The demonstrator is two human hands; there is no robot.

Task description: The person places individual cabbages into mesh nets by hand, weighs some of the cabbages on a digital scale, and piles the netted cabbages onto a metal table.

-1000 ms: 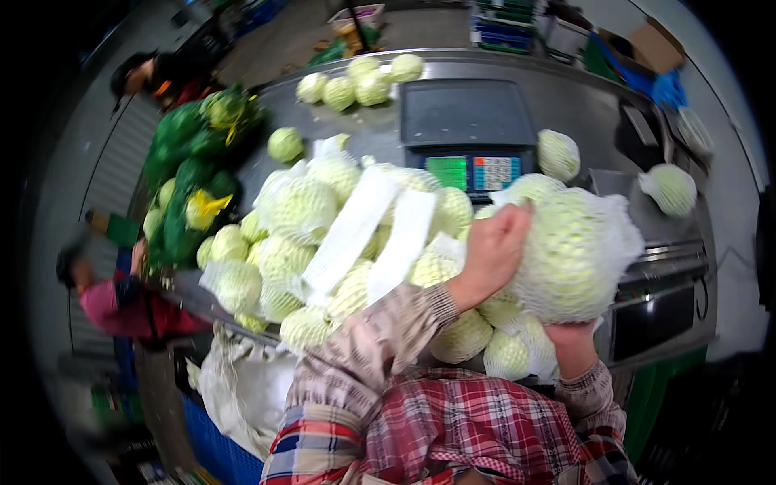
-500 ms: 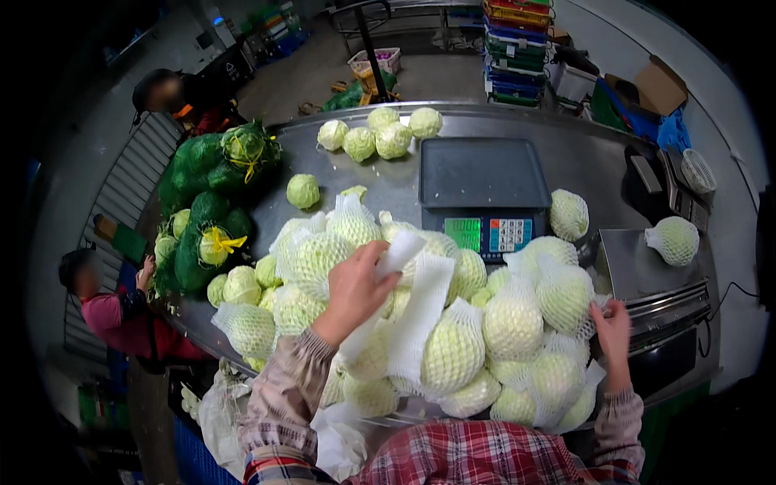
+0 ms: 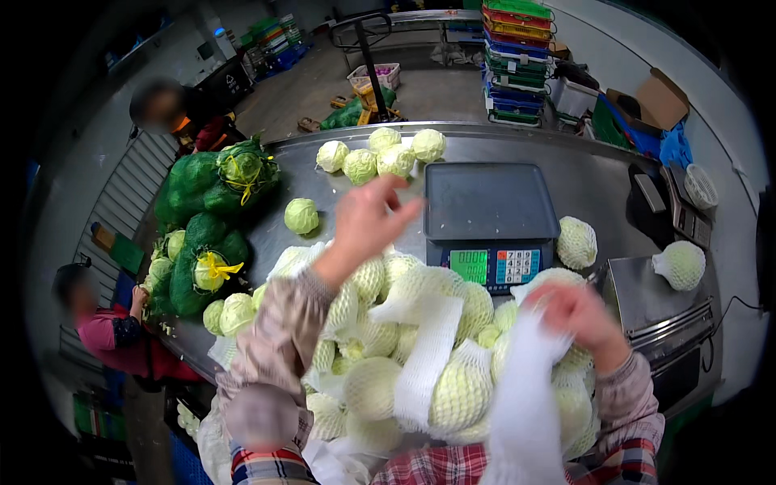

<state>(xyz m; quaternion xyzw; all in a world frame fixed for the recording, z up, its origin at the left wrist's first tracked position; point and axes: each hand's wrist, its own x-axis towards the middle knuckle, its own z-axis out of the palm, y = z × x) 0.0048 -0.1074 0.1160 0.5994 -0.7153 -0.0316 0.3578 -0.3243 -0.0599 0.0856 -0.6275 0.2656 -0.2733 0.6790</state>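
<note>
My left hand (image 3: pixel 368 220) is stretched out over the table, fingers apart and holding nothing. Its fingertips are nearest a pale green cabbage (image 3: pixel 394 161) in a small group at the far side; whether they touch it I cannot tell. My right hand (image 3: pixel 575 311), blurred, grips the top of a white foam net sleeve (image 3: pixel 524 404) that hangs down in front of me. Below both hands lies a heap of cabbages, many in foam nets, such as a netted cabbage (image 3: pixel 461 394). Another loose foam net sleeve (image 3: pixel 430 356) is draped across the heap.
A digital scale (image 3: pixel 489 202) with a bare grey tray stands beyond the heap. Green mesh sacks (image 3: pixel 202 267) of cabbages sit at the left, near two other people. At the right are a netted cabbage (image 3: pixel 679 265) on a metal box (image 3: pixel 638 291) and a white basket (image 3: pixel 700 186).
My left hand has let go of a foam net sleeve and moved forward to the far cabbages. My right hand has come inward from the right edge of the heap, now with a sleeve.
</note>
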